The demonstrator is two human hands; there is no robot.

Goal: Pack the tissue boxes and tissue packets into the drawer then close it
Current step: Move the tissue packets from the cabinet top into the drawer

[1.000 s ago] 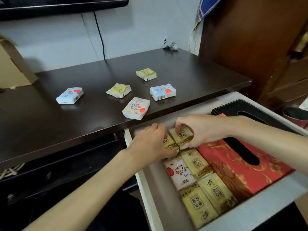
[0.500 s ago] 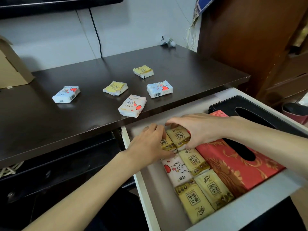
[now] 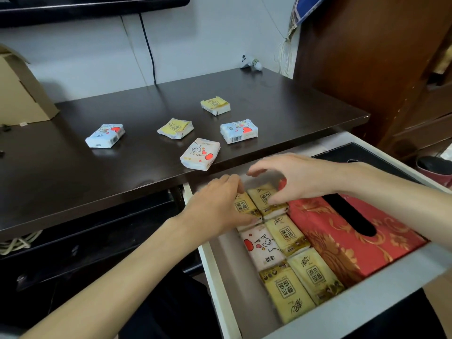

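Note:
The white drawer (image 3: 381, 292) stands pulled out. Inside lie a red patterned tissue box (image 3: 325, 238), a black tissue box (image 3: 362, 155) behind it, and several tissue packets in two rows. My left hand (image 3: 215, 206) rests with fingertips on the far-left yellow packet (image 3: 243, 206). My right hand (image 3: 293, 177) hovers with fingers spread just above the neighbouring yellow packet (image 3: 266, 199), gripping nothing. On the dark desk (image 3: 73, 179) lie several loose packets: a pink-white one (image 3: 200, 154) at the front edge, two blue ones (image 3: 105, 135) (image 3: 239, 131) and two yellow ones (image 3: 175, 128) (image 3: 215, 105).
A cardboard box (image 3: 22, 94) sits at the desk's back left. A black cable (image 3: 148, 47) hangs down the wall under a dark screen. A brown wooden cabinet (image 3: 381, 57) rises to the right, with a red cup (image 3: 435, 170) beside the drawer.
My right hand has let go of the yellow packet it was setting down and lifted with fingers spread. The two yellow packets now lie flat at the drawer's far end.

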